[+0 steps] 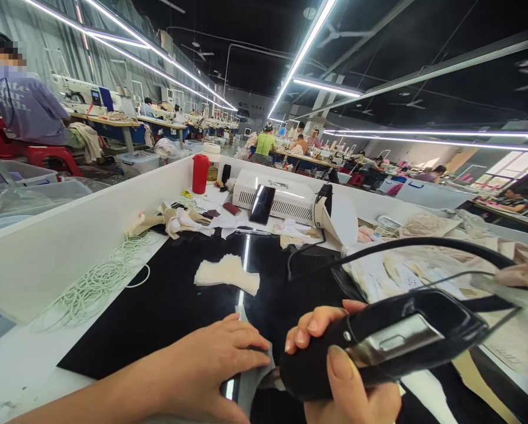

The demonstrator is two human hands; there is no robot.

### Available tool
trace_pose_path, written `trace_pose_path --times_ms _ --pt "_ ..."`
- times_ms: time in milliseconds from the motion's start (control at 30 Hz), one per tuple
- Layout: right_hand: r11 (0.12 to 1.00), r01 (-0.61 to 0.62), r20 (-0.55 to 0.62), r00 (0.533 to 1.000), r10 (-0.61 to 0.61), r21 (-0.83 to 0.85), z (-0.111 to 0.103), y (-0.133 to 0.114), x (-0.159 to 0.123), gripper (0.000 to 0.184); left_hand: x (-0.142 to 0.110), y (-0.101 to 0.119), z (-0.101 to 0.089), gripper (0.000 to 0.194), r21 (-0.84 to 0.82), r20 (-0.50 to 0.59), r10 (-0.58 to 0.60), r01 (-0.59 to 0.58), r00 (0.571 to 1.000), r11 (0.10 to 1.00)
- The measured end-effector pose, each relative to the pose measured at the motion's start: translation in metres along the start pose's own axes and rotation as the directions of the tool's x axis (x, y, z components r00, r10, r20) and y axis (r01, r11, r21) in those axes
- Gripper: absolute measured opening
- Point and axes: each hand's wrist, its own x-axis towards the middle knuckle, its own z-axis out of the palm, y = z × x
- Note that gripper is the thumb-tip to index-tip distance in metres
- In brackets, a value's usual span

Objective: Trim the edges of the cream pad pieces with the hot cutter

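Observation:
My right hand (347,377) is closed round the black handle of a steam iron (391,344) at the lower right, its cord (405,244) arching up and back. My left hand (211,362) lies flat with fingers together on the black pressing surface (166,300), its fingertips touching a pale grey piece of fabric (252,377) just beside the iron's tip. A small stack of cream fabric pieces (226,274) rests farther back on the black surface.
A coil of white elastic cord (96,282) lies at the left by the white wall (69,235). Behind stand a red cup (201,174), a phone (262,204) leaning on a white box (281,197), and fabric scraps (175,221). Pale garments (418,265) pile at right. Other workers sit at sewing tables beyond.

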Motion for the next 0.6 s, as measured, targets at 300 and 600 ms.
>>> trace_pose_path --times_ms 300,600 --pt "0.999 -0.022 0.01 1.0 0.022 0.026 0.0064 -0.0076 -0.0088 0.041 0.0041 -0.0001 -0.0033 0.066 0.063 -0.02 0.034 -0.032 0.999 0.998" --pt "0.999 -0.038 0.021 0.999 0.037 0.039 0.0095 -0.0068 -0.0088 0.042 0.0046 -0.0043 -0.003 0.068 0.052 -0.034 0.056 -0.055 0.998 0.997"
